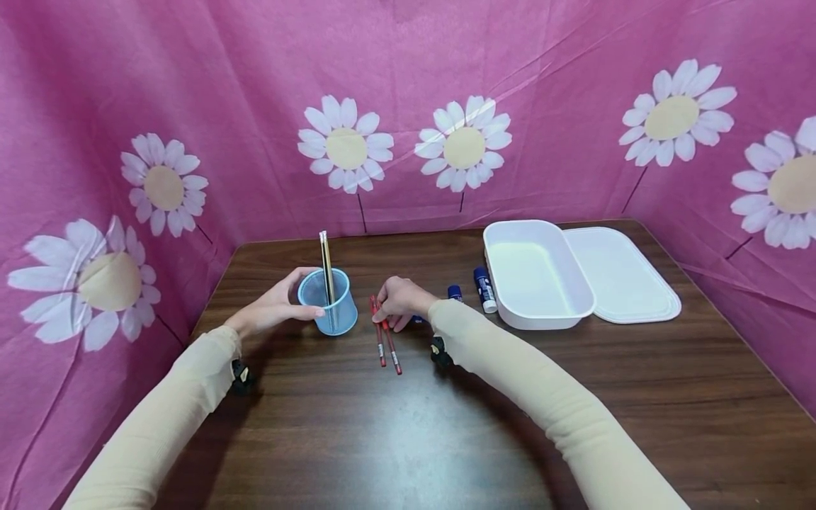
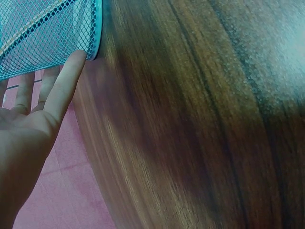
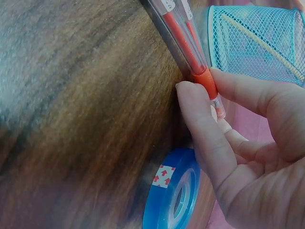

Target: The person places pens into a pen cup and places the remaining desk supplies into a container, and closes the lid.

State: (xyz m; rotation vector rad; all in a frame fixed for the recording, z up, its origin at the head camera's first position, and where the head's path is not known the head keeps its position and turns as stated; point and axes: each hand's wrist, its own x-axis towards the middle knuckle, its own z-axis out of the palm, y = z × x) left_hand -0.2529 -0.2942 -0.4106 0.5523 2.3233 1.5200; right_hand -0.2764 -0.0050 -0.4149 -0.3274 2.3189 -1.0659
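My left hand (image 1: pixel 277 304) holds a light-blue mesh pen holder (image 1: pixel 341 319), thumb in front and fingers at its far side. Slim gold and dark sticks (image 1: pixel 327 265) stand in it. In the left wrist view the fingers (image 2: pixel 66 88) lie against the mesh wall. Just right of the holder, my right hand (image 1: pixel 404 301) pinches red pens (image 1: pixel 393 350) between thumb and index finger. They have clear barrels and an orange-red grip (image 3: pixel 205 82) in the right wrist view. Below that hand stands a roll of blue tape (image 3: pixel 164 191), mostly hidden in the head view.
Right of the right hand are a glue stick (image 1: pixel 486 292) and another blue-capped stick (image 1: pixel 455 292), partly hidden by the forearm. A white plastic box (image 1: pixel 542 322) stands further right, its flat white lid (image 1: pixel 627 276) beside it. A pink daisy-print cloth (image 1: pixel 408 64) hangs behind the wooden table (image 1: pixel 306 439).
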